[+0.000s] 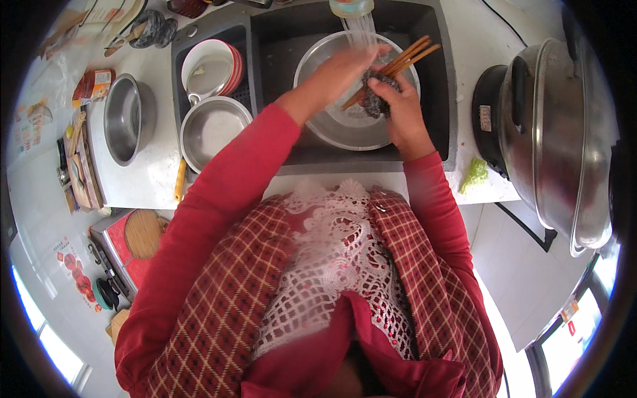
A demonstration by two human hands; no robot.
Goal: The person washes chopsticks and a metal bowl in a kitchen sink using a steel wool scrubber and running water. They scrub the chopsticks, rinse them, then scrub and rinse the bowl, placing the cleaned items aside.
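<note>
Over a round metal basin (pixel 343 134) in the dark sink, my right hand (pixel 404 107) grips a dark metal scouring pad (pixel 379 94) wrapped about several wooden chopsticks (pixel 409 55). The chopsticks slant up to the right; their lower ends show below the pad. My left hand (pixel 348 67) is beside them under the stream from the faucet (pixel 351 7). Its fingers stretch toward the chopsticks, with nothing seen in its grasp, though water blurs part of it. Some water stands in the basin.
Left in the sink's smaller bowl are red-and-white bowls (pixel 238 67) and a metal pan (pixel 215 132). Farther left stands a deep metal bowl (pixel 122 119). A large metal pot (pixel 527 124) on a black base stands right, near a green cloth or leaf (pixel 474 175).
</note>
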